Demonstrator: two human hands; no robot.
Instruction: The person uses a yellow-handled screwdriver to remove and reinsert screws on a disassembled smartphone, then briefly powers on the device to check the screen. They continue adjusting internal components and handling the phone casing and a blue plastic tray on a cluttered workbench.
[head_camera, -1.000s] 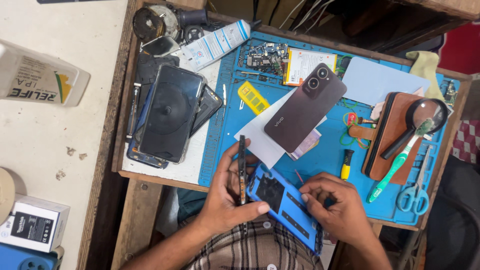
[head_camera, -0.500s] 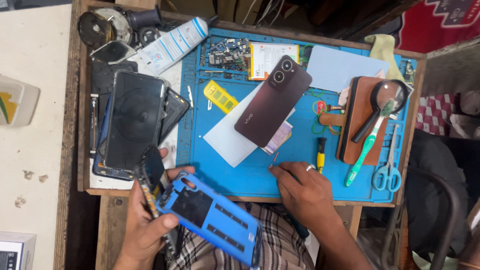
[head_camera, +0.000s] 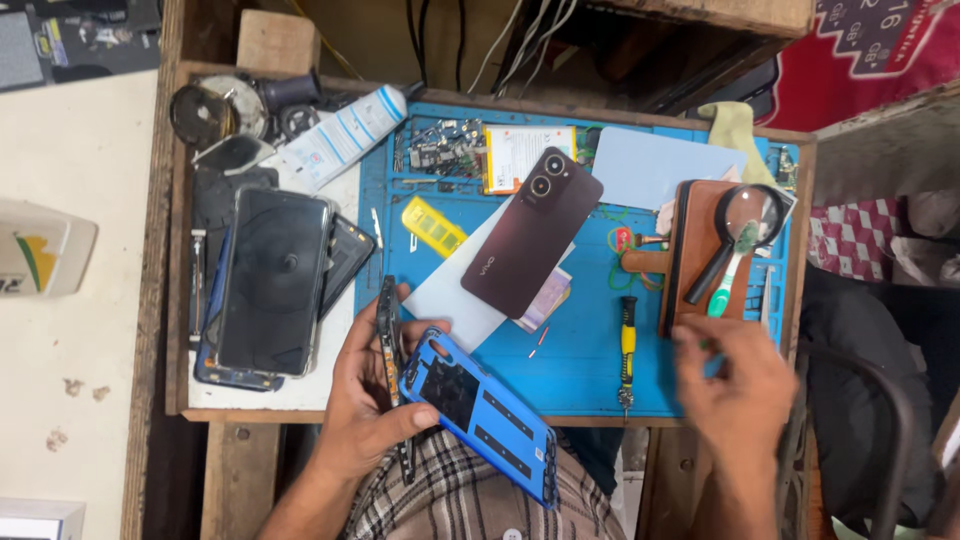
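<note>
One blue mat (head_camera: 590, 350); cluttered wooden bench (head_camera: 180, 300).

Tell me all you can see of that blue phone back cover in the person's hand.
The blue cover is a thin, plastic-looking phone back shell, seen from its inner side. It has a dark square patch near its upper end, black strips along its length and a cut-out by the top corner. It lies slanted, upper end over the blue mat, lower end over the checked shirt. The left hand grips its upper end together with a dark phone frame. The right hand is apart from it.
</note>
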